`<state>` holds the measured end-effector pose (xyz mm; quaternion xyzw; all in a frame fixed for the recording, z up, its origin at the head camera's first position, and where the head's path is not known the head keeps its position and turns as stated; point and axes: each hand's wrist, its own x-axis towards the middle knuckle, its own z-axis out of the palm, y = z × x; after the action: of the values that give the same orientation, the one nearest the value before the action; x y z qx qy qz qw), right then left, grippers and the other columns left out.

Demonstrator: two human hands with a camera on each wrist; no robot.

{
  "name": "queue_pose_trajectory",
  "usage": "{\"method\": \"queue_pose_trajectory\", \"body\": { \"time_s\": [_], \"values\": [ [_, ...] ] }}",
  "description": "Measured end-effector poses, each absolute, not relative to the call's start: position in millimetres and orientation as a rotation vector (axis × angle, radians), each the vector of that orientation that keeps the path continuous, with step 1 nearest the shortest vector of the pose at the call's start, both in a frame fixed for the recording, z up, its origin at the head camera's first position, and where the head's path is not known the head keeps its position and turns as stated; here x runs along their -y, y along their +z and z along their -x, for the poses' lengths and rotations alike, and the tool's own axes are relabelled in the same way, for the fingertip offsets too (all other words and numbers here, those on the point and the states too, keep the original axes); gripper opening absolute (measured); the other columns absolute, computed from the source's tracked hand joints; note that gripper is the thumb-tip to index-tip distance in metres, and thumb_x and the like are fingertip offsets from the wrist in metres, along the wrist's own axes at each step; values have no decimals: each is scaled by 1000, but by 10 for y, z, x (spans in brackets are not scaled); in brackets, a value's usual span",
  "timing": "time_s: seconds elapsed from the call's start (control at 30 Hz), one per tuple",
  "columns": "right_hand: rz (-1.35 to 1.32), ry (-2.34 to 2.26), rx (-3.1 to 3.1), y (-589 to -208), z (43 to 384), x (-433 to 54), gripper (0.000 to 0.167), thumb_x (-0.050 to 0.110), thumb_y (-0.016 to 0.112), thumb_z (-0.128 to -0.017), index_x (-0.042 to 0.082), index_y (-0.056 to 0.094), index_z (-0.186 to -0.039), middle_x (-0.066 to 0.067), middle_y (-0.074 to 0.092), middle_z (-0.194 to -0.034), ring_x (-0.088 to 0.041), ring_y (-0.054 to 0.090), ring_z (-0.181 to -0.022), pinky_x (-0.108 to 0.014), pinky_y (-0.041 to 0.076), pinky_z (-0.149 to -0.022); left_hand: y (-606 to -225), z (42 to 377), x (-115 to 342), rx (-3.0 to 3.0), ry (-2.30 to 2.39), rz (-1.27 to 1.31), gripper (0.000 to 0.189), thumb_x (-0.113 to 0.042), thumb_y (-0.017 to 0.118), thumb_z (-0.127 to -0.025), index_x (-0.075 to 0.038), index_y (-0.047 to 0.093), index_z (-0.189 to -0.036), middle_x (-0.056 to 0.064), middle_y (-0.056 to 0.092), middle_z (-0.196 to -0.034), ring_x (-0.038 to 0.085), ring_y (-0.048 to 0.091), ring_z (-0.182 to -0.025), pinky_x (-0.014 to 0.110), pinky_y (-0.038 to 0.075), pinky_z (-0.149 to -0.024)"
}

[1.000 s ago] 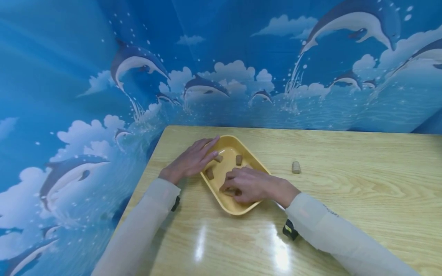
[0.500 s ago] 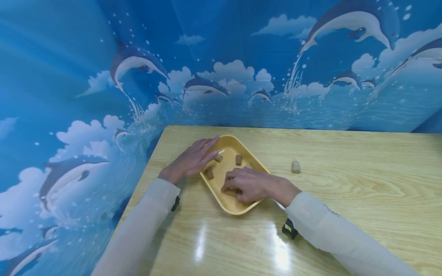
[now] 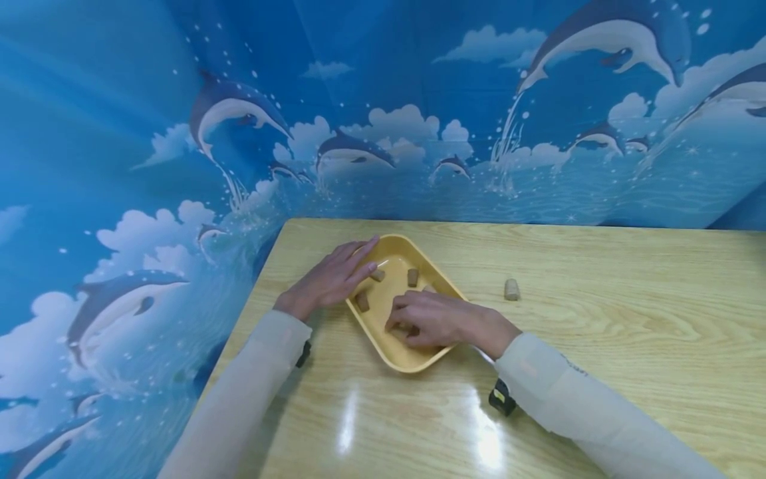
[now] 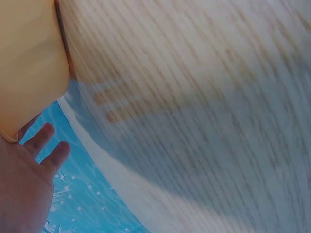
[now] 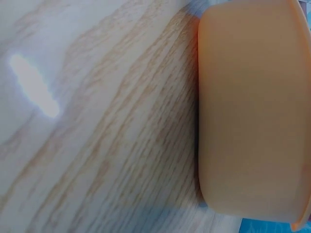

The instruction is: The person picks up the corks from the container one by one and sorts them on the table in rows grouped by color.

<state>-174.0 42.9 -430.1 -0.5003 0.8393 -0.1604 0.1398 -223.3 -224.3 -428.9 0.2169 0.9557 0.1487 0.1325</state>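
A yellow plastic tray lies slanted on the wooden table. My left hand rests over its left rim, fingers extended; in the left wrist view that hand is beside the tray's outer wall. Inside the tray, my right hand has curled fingers and pinches a small cork, mostly hidden beneath them. Around it lie other tapered corks: one cork toward the back, a second cork by the left wall, and a third cork partly behind the left fingertips.
A single cork stands on the table to the right of the tray. Behind and to the left hangs a blue dolphin-print backdrop. The right wrist view shows mainly the tray's side and tabletop.
Right-hand fingers have shifted very slightly inside the tray, and the cork beneath them shows less than half a second ago. The left hand, tray and other corks stay put.
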Motion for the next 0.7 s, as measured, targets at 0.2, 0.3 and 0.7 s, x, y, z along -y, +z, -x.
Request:
{"method": "queue_pose_trajectory", "body": {
  "time_s": [0.2, 0.3, 0.7],
  "values": [
    [1436, -496, -2463, -4315, 1735, -446, 33, 14, 77, -96, 13, 79, -128, -1, 71, -117, -14, 61, -102, -33, 55, -89, -4295, 2236, 2243, -2771, 428, -635, 66, -65, 20, -116, -43, 1, -175, 5, 24, -181, 32, 21, -169, 60, 25, -136],
    [1463, -519, -2493, -4316, 1736, -452, 30, 15, 78, -95, 11, 80, -124, -1, 70, -111, -13, 59, -96, -31, 55, -86, -4303, 2238, 2254, -2770, 431, -644, 66, -66, 20, -115, -44, 1, -175, 5, 25, -181, 32, 21, -169, 60, 25, -136],
    [1406, -617, -2524, -4190, 1763, -551, 36, 24, 81, -97, 7, 78, -128, -7, 73, -121, -22, 68, -111, -40, 60, -102, -4283, 2231, 2251, -2766, 437, -649, 68, -65, 21, -116, -40, 2, -176, 6, 25, -181, 33, 21, -169, 61, 25, -136]
  ]
}}
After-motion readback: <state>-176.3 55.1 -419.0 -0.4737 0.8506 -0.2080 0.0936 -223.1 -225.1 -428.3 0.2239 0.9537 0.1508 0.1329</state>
